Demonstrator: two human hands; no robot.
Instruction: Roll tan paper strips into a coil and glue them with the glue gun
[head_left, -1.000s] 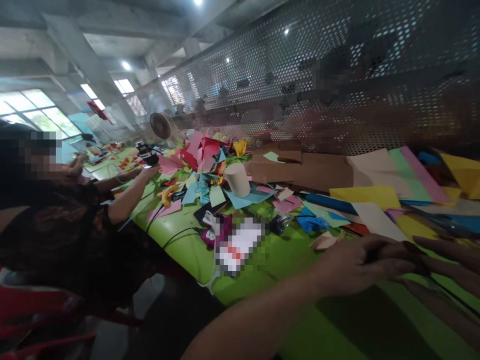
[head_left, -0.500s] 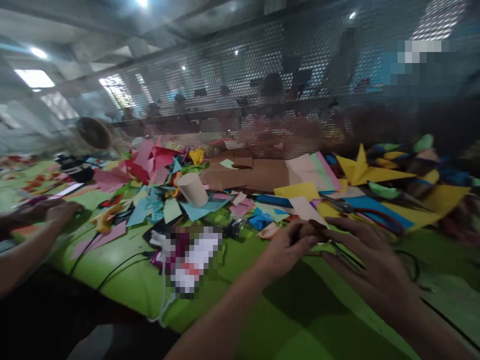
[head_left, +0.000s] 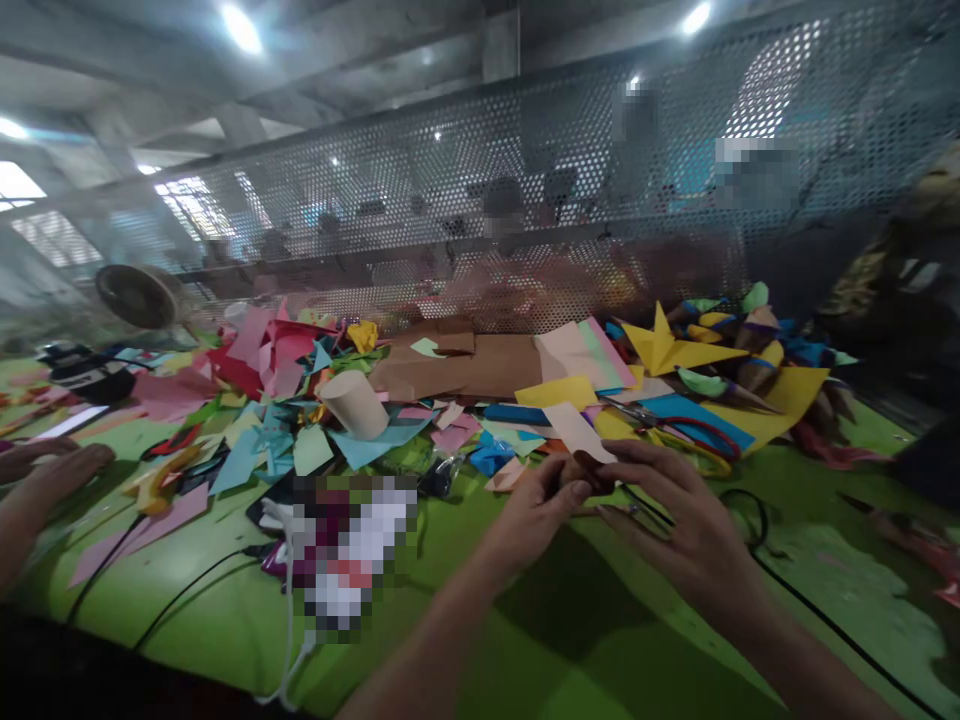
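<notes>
My left hand pinches a small piece of folded brown paper between thumb and fingers. Facing it, my right hand has its fingers stretched out and apart, the upper fingertips at the brown paper's edge and the thumb lower and separate. The exact shape of the brown piece is hidden by the fingers. Just behind it lies a pale pink paper strip. Beyond my right hand are scissors with red handles, lying over blue paper.
A cream cylinder stands among colored paper scraps. A yellow glue gun lies left, near another person's hand. Cables cross the green table. Behind are brown sheets, a yellow folded paper shape and a perforated metal screen.
The view has swung right, so the scene shifts left. My hands keep nearly the same pose around the brown paper.
</notes>
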